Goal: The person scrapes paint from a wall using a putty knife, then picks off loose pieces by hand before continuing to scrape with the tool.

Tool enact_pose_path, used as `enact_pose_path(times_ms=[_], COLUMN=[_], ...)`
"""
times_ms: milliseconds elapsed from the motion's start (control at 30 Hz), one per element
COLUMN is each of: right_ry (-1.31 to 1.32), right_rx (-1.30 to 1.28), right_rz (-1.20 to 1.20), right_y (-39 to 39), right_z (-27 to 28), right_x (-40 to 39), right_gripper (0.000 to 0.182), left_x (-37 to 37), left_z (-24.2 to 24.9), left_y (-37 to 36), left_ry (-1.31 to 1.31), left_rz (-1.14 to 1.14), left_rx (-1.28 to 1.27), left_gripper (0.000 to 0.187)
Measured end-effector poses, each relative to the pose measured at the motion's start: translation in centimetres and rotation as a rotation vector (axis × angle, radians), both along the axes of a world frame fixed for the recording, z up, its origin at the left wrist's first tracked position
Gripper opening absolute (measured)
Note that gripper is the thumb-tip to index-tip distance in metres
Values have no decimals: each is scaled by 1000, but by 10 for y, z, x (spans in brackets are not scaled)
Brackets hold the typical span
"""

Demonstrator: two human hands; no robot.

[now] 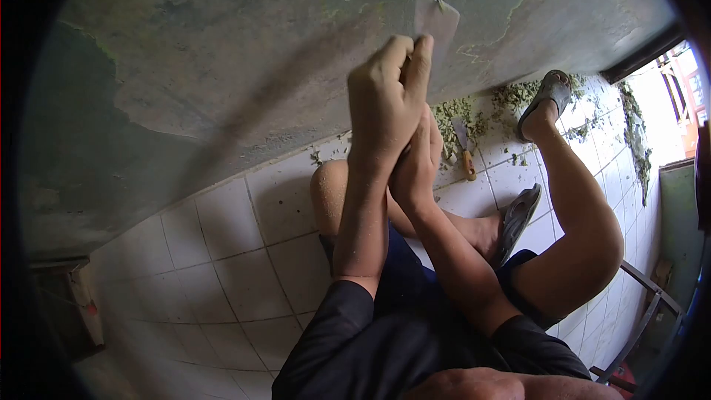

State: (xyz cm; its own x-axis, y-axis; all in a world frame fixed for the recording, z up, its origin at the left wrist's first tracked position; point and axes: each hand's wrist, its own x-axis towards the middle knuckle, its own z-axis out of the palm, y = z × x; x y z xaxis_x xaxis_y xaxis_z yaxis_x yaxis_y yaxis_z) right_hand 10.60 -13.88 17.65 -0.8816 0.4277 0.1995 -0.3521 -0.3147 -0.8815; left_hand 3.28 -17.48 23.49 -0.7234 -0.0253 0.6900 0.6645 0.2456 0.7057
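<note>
My left hand (385, 100) is closed around the hidden handle of a scraper, thumb and forefinger near the blade. The scraper's wide flat blade (435, 21) is against the stained grey-green wall (296, 37), with a thin curled flake at its tip. Just below, my right hand (420, 155) is closed too, pressed against the left hand and wrist at the lower end of the grip; its fingers are partly hidden. A second scraper (468, 166) with a wooden handle lies on the floor beneath my hands.
Peeled paint flakes (458, 115) are scattered along the wall's foot and the white tiled floor (222, 230). My sandaled feet (549, 96) stand among them. A metal frame (652, 289) is at the right, a dark wooden piece (67, 304) at the lower left, and a bright opening at the upper right.
</note>
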Motion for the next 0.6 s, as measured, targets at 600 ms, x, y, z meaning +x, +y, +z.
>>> enact_pose_path(times_ms=[600], right_ry=[-157], right_rx=[333], right_rz=[73], right_y=[-2], right_z=[1], right_x=[3], right_gripper=[28], left_x=[4], left_z=[-32], left_y=[-27], left_ry=[-229], left_rz=[41], left_rx=[321], left_gripper=[31])
